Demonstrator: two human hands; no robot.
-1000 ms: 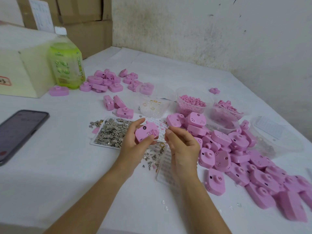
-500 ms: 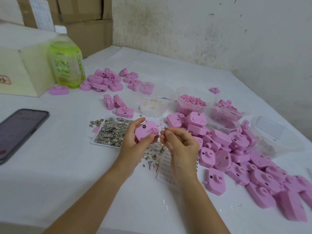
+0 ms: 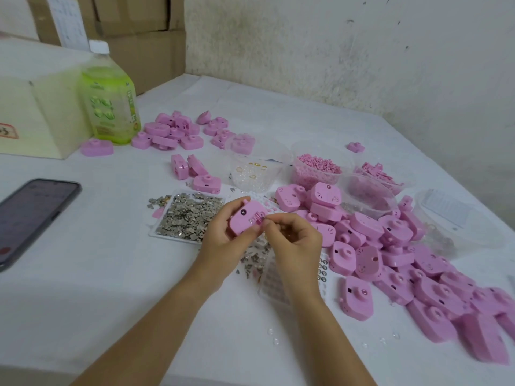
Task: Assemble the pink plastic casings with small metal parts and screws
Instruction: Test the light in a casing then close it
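Observation:
My left hand (image 3: 223,240) grips a pink casing (image 3: 245,218) above the table's middle, thumb and fingers curled round its edges. My right hand (image 3: 292,240) pinches a small metal part against the casing's right edge, where a metal contact shows. A white tray of small metal parts (image 3: 189,215) lies just left of my hands. More loose metal parts (image 3: 253,260) lie scattered under them. A big heap of pink casings (image 3: 395,260) spreads to the right.
A phone (image 3: 30,215) lies at the left. A green bottle (image 3: 111,98) and a box (image 3: 33,118) stand at the back left beside another group of casings (image 3: 172,132). Clear tubs of clear parts (image 3: 253,174) and pink bits (image 3: 317,168) sit behind. A clear lid (image 3: 457,218) lies right.
My right hand has moved left to the casing and now presses a small part at its right edge. My left hand has tilted the casing slightly.

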